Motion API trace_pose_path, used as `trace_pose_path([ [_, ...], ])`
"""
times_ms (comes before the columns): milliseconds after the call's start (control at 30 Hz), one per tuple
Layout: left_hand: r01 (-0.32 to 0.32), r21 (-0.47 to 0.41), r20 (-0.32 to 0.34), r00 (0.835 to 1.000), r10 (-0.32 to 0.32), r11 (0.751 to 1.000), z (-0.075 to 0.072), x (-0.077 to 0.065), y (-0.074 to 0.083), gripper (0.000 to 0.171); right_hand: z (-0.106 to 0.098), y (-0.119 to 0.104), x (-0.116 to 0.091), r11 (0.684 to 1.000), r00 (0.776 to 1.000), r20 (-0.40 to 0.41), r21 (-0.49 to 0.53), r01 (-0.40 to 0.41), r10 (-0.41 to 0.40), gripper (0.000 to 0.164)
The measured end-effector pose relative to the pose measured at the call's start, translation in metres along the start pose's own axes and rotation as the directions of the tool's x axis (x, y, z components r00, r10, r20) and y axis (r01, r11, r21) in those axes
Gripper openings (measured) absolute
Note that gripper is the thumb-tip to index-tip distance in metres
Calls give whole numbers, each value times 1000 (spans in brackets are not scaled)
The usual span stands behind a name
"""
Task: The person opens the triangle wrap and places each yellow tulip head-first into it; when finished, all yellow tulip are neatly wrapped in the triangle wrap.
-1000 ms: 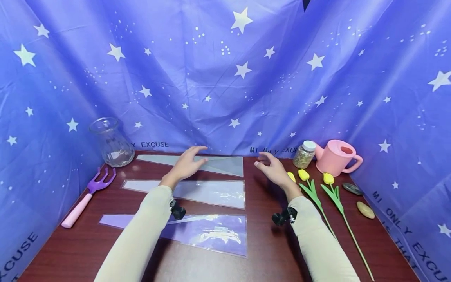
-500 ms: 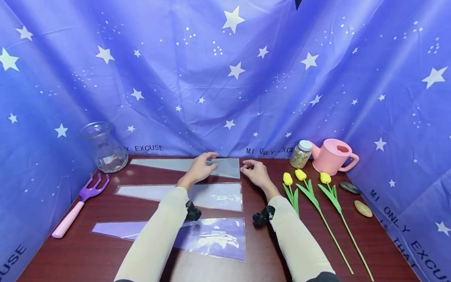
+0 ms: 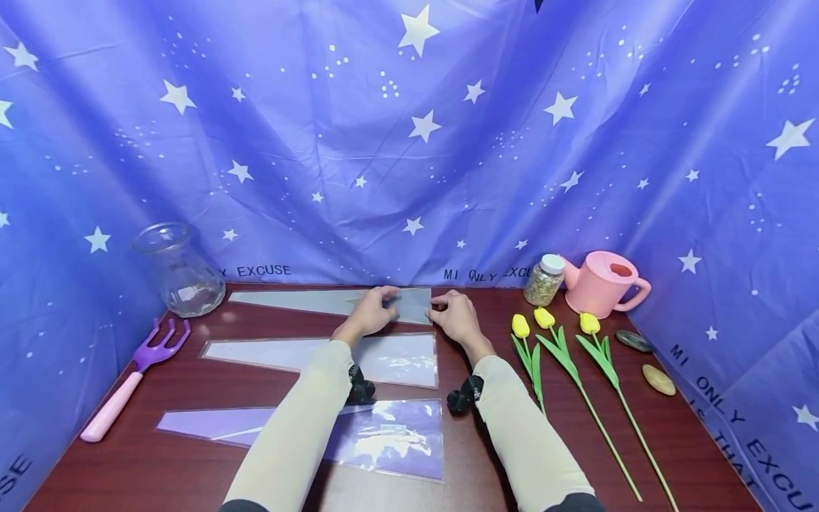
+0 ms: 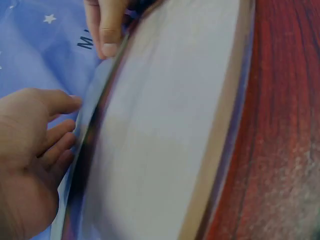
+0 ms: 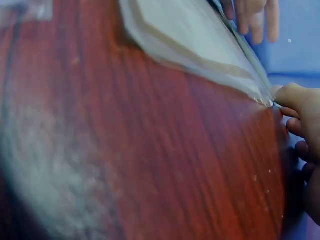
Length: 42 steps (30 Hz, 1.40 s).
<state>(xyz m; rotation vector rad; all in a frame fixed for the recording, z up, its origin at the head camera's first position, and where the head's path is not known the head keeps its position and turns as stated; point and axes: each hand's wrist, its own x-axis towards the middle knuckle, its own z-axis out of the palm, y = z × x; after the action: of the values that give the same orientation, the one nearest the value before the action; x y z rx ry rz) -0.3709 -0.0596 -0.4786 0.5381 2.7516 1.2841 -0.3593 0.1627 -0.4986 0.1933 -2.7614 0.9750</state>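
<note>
At the back of the table lies a grey tapered plastic sleeve (image 3: 409, 306). My right hand (image 3: 459, 316) pinches the right end of this sleeve, with the thumb at its corner in the right wrist view. Over the sleeve, left of that end, is my left hand (image 3: 373, 313). In the left wrist view the left hand (image 4: 30, 150) has thumb and fingers apart, fingertips by the sleeve's edge; firm contact is hard to tell. A white tapered sleeve (image 3: 397, 359) lies nearer me, and a purple one (image 3: 358, 444) nearest, both flat.
On the left stand a glass vase (image 3: 188, 281) and a purple hand fork (image 3: 115, 405) with a pink handle. At right are a capped jar (image 3: 544, 281), a pink watering can (image 3: 598, 284), yellow tulips (image 3: 579, 380) and two stones (image 3: 659, 380). Starry cloth (image 3: 409, 178) surrounds the table.
Both hands have come down to the grey sleeve and closer together. The right hand has moved left and now pinches the sleeve's end. The view has shifted slightly.
</note>
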Motion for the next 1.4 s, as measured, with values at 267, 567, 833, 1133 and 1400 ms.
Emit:
trace_pose_path([
  [267,14,134,-50,999,-8,991,6,5,1,50,7,-5,3,998,998,-51,-43,-39,37,14],
  [567,-10,198,-71,997,25,980,10,5,7,37,8,-8,1,994,990,-92,47,-99,103,11],
  [833,11,199,-85,996,6,980,11,9,6,34,4,-12,8,921,978,-74,357,-158,196,21],
  [1133,-88,185,-125,986,112,979,19,14,11,34,1,-14,9,734,946,9,628,-258,324,32],
  [1400,-72,116,-182,979,93,991,30,18,12,31,0,-16,11,665,943,78,691,-285,323,33],
])
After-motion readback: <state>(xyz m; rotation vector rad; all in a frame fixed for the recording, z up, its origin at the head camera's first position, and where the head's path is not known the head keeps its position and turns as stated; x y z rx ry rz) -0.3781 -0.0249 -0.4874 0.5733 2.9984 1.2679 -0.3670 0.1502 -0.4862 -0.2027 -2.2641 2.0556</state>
